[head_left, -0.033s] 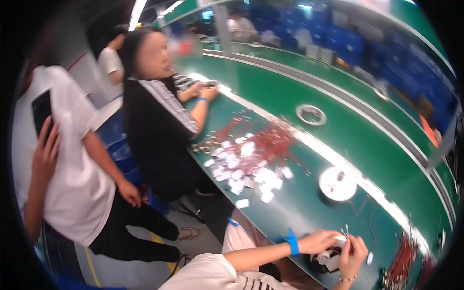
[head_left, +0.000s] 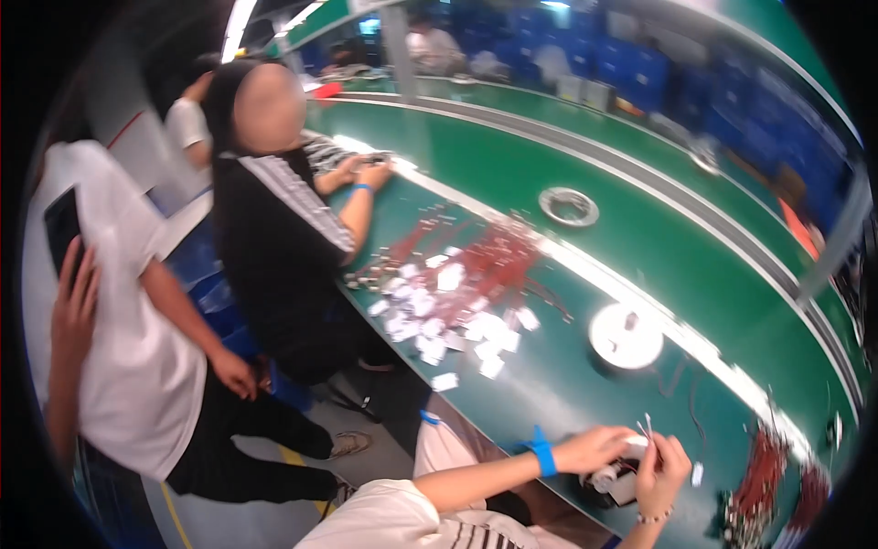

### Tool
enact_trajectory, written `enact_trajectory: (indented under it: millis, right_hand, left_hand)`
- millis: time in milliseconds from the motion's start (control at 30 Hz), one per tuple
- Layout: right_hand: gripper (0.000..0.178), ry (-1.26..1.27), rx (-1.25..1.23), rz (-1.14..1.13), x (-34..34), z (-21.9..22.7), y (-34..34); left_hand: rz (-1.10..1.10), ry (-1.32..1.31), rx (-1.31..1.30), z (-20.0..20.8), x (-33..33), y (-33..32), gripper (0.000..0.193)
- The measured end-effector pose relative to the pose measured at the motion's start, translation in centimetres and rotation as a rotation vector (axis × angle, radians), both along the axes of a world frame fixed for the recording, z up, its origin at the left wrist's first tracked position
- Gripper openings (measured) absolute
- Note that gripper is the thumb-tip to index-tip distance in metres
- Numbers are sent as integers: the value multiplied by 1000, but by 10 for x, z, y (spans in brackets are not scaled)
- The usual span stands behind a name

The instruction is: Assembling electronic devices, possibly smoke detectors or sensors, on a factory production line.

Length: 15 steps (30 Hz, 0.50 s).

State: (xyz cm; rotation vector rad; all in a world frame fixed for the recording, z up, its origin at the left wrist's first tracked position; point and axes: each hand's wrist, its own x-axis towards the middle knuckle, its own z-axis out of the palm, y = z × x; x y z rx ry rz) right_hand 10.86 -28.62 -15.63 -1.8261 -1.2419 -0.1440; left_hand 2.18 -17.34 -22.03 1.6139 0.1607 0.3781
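Wires (head_left: 647, 425) pinched, tips up
I see the right hand (head_left: 667, 465) gripping them, seemingly keeping ends free; left hand's (head_left: 593, 449) hold I cannot tell

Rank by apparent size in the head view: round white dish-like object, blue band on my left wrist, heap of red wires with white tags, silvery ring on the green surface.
Heap of wires
Dish-like object
Silvery ring
Blue band

Both hands (head_left: 599, 448) (head_left: 667, 465) meet at thin wires (head_left: 648, 426) above the green table (head_left: 521, 398).
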Motion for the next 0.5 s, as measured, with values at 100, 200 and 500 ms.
enact_trajectory:
  millis: [100, 200, 500]
  right_hand:
    - [7, 91, 60, -84, -4, 4, -1]
    - [8, 95, 133, -132, 7, -4, -10]
    - [5, 219, -15, -62, 17, -13, -13]
  left_hand:
    - [85, 1, 70, -2, -7, 5, 24]
    - [97, 127, 83, -4, -13, 7, 26]
    - [175, 81, -83, 9, -25, 8, 33]
